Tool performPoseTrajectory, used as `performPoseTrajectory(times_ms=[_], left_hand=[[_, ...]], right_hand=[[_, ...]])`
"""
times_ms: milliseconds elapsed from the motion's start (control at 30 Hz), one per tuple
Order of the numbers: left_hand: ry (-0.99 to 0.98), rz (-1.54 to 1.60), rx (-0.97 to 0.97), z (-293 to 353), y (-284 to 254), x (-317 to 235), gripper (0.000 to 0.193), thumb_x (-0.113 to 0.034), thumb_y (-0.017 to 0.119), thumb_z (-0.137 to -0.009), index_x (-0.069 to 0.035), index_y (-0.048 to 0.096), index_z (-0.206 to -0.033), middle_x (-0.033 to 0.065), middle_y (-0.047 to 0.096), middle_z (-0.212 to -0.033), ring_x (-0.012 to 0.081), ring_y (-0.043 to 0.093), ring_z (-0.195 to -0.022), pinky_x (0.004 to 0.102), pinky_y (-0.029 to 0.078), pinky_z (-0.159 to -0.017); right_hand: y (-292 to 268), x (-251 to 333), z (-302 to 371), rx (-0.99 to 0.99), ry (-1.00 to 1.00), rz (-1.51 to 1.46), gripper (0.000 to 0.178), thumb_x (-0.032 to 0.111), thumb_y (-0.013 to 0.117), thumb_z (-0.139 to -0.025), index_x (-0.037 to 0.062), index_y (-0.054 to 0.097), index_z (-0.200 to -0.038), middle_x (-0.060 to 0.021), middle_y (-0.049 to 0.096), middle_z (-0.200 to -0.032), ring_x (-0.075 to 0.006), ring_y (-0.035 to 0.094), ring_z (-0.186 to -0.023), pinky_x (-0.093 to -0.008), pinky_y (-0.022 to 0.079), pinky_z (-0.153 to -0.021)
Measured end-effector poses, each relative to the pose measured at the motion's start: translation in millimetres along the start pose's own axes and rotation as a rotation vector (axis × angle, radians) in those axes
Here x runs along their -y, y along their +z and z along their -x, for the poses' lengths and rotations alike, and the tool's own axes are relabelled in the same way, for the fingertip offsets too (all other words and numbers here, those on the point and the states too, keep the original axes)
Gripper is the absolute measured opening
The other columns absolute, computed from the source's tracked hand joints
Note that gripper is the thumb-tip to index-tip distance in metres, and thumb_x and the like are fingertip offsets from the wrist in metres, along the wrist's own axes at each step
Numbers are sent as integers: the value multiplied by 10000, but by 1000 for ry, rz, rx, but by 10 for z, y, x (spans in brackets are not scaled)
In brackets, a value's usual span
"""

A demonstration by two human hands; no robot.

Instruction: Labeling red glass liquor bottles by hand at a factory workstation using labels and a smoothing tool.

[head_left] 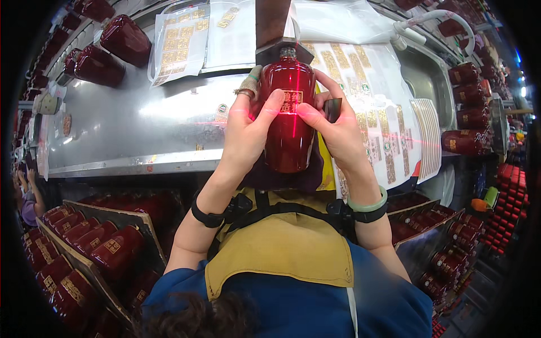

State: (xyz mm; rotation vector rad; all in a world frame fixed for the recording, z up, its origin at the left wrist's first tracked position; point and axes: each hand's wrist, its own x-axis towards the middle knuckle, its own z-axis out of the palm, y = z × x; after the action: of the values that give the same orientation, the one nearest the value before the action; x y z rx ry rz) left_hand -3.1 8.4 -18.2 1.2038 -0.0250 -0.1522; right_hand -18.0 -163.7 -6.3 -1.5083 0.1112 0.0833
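Observation:
A dark red glass bottle [289, 145] lies in front of me, its clear neck pointing away against a dark metal stand. On its front is a gold square label [293, 101], crossed by red laser lines. My left hand [248, 127] is wrapped round the bottle's left side, its thumb at the label's edge; cloth covers one finger. My right hand [342, 135] grips the other side, thumb pressed on the label's lower right. A small dark flat piece [333, 111] is tucked among the right fingers. Under the bottle are a dark cloth and a yellow cloth [327, 169].
Sheets of gold labels [389, 129] lie to the right, with another sheet [180, 45] at the far left on the metal counter [135, 124]. Red bottles [127, 40] stand at the back left. Crates [147, 225] of bottles flank me. A sink [428, 73] is at the right.

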Motion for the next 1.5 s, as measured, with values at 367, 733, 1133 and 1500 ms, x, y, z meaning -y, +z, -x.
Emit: performPoseTrajectory(times_ms=[367, 733, 1133, 1500], left_hand=[[-68, 85, 31, 5, -61, -26, 660, -138, 605, -1040, 70, 266, -1567, 162, 478, -1500, 189, 507, -1338, 323, 422, -1117], [-57, 27, 32, 21, -34, -42, 669, -131, 617, -1031, 59, 269, -1570, 167, 471, -1508, 203, 500, -1352, 340, 418, -1125], [-19, 51, 88, 76, -68, -84, 774, -78, 650, -991, 60, 183, -1593, 184, 383, -1574, 219, 444, -1407, 349, 370, -1169], [-9, -26, 104, 81, -41, -63, 791, -82, 676, -973, 69, 200, -1585, 184, 404, -1547, 224, 446, -1399, 354, 410, -1138]], right_hand=[[0, -13, 21, 3, 10, -18, 744, 159, 838, -861, 34, 471, -1495, 59, 460, -854, -34, 421, -761, -184, 391, -704], [-9, -3, 19, 38, 15, -41, 727, 106, 820, -871, 73, 469, -1506, 64, 442, -858, -28, 414, -766, -175, 391, -715], [-97, 215, 194, -132, -83, -104, 419, 43, 650, -979, -14, 523, -1373, -14, 599, -1008, -85, 559, -911, -232, 453, -838], [43, 123, 475, -65, -142, 220, 209, 51, 700, -932, 0, 670, -1133, -101, 682, -1003, -142, 634, -830, -271, 493, -730]])
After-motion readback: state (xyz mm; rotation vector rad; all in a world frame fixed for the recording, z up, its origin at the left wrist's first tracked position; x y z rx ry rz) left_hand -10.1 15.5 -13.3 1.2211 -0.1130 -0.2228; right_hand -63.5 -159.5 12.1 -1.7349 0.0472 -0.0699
